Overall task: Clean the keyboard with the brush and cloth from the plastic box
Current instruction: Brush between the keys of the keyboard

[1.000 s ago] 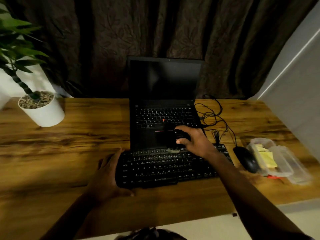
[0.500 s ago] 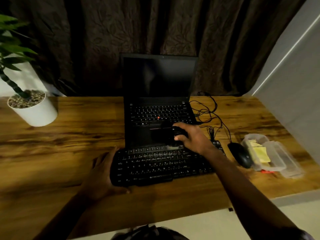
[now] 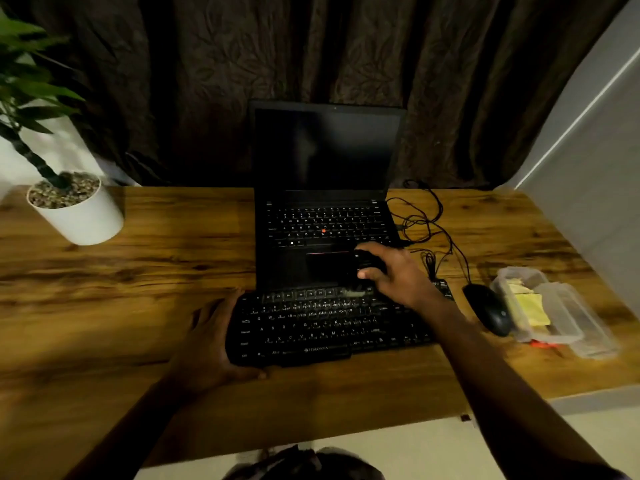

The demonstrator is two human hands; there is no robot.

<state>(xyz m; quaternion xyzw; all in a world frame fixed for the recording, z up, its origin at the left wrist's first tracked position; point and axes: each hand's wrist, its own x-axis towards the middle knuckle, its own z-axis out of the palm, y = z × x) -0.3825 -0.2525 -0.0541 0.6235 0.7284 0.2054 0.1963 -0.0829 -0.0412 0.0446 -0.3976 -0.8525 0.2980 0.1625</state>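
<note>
The wooden desk (image 3: 138, 306) fills the room's near side, a dark curtain (image 3: 311, 46) hanging behind it. An open black laptop (image 3: 325, 209) sits at twelve o'clock from the person, its screen dark, a red nub glowing among its keys.

Directly in front of the laptop, touching its front edge, lies the black keyboard (image 3: 329, 327), wide and low, its white legends blurred; the lower rim carries a faint brand mark that looks like "ZEBRONICS".

The left hand (image 3: 211, 344) lies at nine o'clock of the keyboard, fingers spread flat along its left end, thumb curled under the front corner, bracing it. The right hand (image 3: 394, 275) is closed round a dark brush (image 3: 367, 265) at the keyboard's top edge, about one o'clock; pale bristles (image 3: 353, 292) smear across the function row.

At three o'clock a black mouse (image 3: 490, 310) rests beside the keyboard, its cable tangled with other wires (image 3: 426, 223) toward the laptop's right side. Just beyond the mouse stands the clear plastic box (image 3: 519, 327) with a yellow cloth (image 3: 530, 308) inside, its lid (image 3: 581, 323) lying alongside.

At ten o'clock, well apart, a white pot (image 3: 79, 216) holds a green plant (image 3: 27, 81).
</note>
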